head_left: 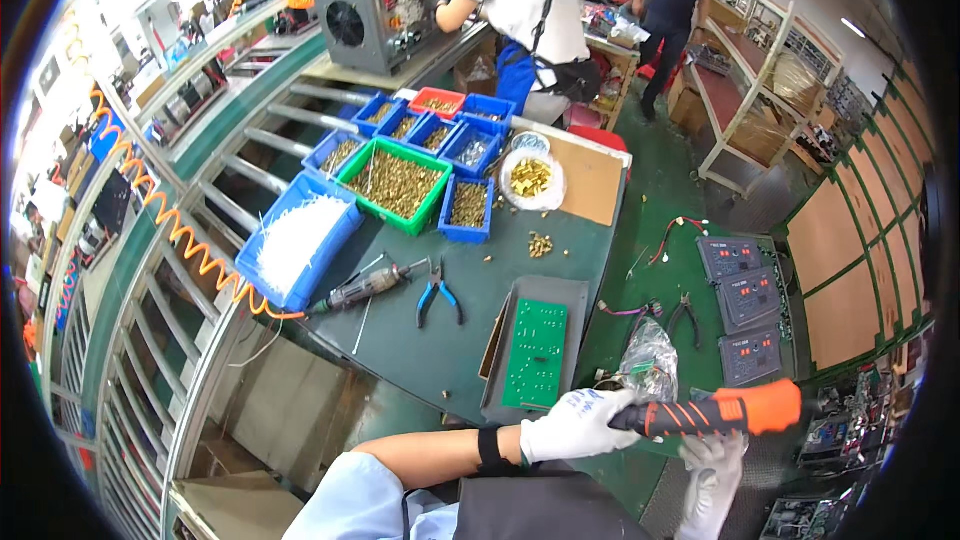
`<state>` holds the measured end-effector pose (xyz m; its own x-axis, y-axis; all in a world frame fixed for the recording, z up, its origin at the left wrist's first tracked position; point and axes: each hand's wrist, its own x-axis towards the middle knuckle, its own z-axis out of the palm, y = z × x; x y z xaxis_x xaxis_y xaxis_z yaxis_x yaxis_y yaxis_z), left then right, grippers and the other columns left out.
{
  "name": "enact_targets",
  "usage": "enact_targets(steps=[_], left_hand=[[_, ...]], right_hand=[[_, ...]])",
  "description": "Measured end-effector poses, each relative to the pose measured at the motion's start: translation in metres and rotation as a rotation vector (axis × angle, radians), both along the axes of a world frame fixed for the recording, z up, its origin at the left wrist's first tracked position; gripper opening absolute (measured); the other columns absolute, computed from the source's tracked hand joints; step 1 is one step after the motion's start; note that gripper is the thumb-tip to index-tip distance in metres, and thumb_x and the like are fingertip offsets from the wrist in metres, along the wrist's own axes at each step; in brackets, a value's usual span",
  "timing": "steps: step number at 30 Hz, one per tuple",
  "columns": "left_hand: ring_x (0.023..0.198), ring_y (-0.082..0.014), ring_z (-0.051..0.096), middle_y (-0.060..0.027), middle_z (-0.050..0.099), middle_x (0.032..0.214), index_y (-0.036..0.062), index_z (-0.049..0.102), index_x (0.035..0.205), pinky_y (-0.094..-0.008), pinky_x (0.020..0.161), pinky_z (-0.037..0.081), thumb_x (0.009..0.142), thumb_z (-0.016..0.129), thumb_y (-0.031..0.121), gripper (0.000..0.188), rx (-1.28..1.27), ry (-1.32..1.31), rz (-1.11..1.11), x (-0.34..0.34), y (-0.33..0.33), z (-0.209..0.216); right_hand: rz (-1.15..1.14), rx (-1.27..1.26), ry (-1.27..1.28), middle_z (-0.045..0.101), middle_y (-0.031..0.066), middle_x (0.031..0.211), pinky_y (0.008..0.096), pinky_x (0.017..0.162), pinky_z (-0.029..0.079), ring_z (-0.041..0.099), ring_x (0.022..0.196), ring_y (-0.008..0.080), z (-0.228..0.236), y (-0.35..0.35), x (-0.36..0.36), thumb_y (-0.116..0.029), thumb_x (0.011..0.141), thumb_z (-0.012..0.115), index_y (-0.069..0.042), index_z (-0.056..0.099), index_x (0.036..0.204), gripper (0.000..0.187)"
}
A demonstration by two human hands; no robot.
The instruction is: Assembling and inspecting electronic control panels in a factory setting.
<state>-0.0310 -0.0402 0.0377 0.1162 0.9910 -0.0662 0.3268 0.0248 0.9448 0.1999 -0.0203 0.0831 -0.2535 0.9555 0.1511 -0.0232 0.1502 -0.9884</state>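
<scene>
White-gloved, my left hand [585, 425] is closed around one end of a black and orange tool [705, 413] with a striped grip. The tool's working end does not show, so I cannot tell its exact kind. Just under it is my right hand [714, 470], also gloved in white; the tool partly covers its fingers, and I cannot tell if they grip anything. Left of the hands, a green circuit board [536, 352] lies in a grey tray [572, 305]. A clear plastic bag [650, 355] with wired parts lies just beyond them.
Blue-handled pliers [438, 298] and an air screwdriver [365, 287] lie on the table. Beyond are a blue bin of white strips [300, 245], a green bin of brass parts [398, 185] and several small bins. Grey panels [750, 298] lie at the right. People stand at the back.
</scene>
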Motion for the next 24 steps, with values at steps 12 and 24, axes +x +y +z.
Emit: enact_targets(steps=[12, 24], left_hand=[[0.083, -0.0273, 0.067, -0.0142, 0.069, 0.090, 0.0054, 0.069, 0.100, -0.0354, 0.074, 0.052, 0.086, 0.061, 0.021, 0.023, -0.071, 0.239, 0.760, -0.192, -0.087, -0.068], [0.072, -0.0222, 0.068, -0.0120, 0.070, 0.079, 0.0045, 0.072, 0.092, -0.0330, 0.068, 0.052, 0.083, 0.063, 0.016, 0.017, -0.062, 0.451, 0.989, -0.325, -0.101, -0.044]], right_hand=[[-0.195, -0.112, 0.794, 0.053, 0.0110, 0.111, 0.0311, 0.092, 0.044, 0.047, 0.096, 0.0194, 0.024, 0.034, 0.010, -0.013, 0.088, 0.059, 0.005, 0.044, 0.130, 0.048], [-0.596, 0.243, 0.334, 0.060, 0.0169, 0.098, 0.0374, 0.086, 0.051, 0.061, 0.093, 0.0266, 0.032, 0.010, -0.011, -0.016, 0.088, 0.059, 0.004, 0.057, 0.100, 0.023]])
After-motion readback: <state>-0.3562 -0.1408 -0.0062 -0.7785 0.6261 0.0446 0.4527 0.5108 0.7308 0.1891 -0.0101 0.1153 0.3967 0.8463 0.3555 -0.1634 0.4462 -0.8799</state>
